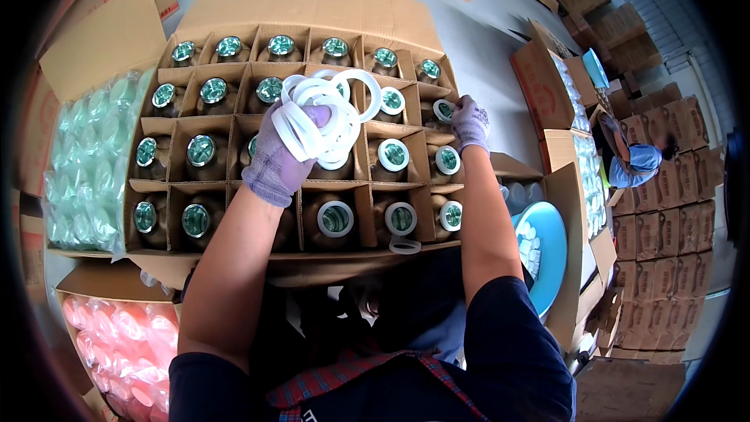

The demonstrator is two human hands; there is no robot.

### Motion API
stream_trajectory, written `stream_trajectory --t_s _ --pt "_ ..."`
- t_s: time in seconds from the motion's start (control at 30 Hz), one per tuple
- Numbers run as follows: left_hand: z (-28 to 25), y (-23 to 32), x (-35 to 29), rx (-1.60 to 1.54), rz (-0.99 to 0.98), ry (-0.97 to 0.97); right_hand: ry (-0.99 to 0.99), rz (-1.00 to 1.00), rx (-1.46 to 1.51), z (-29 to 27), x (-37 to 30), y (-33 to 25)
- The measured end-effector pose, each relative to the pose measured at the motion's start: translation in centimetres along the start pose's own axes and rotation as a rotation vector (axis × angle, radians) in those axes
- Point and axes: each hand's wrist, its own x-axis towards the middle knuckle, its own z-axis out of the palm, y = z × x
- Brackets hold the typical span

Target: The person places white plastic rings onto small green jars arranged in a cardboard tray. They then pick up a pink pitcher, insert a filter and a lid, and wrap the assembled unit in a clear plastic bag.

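My left hand [279, 155], in a grey-purple glove, is closed around a loose bunch of white plastic rings [322, 119] above the middle of a carton. Also gloved, my right hand [472, 124] has its fingers curled at a white ring [444, 110] on the mouth of a bottle by the carton's right side; its fingertips are partly hidden. Bottles with shiny green-looking mouths [201, 150] stand upright in the cardboard compartments. Several toward the right wear white rings [393, 155]; those at the left and back show bare metallic rims. One loose ring [405, 245] lies at the front edge.
Bagged green plastic pieces [90, 164] fill a box at left, pink ones [129, 344] a box below. A blue basin [551, 258] with small white pieces stands at right, near open cartons [539, 82]. Another person [634, 160] works farther right beside stacked boxes [664, 250].
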Motion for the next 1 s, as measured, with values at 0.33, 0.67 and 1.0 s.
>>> stream_trajectory --t_s 0.33,0.67,1.0 --pt "-0.7 -0.9 0.4 0.554 0.223 -0.029 0.007 -0.19 0.019 -0.9 -1.7 0.4" --pt "0.0 0.6 -0.4 1.071 0.404 -0.063 -0.676 -0.893 0.166 -10.5 -19.7 -4.0" --pt "-1.1 3.7 0.4 1.748 0.896 -0.063 -0.751 -0.544 0.682 -12.4 -19.7 -5.8"
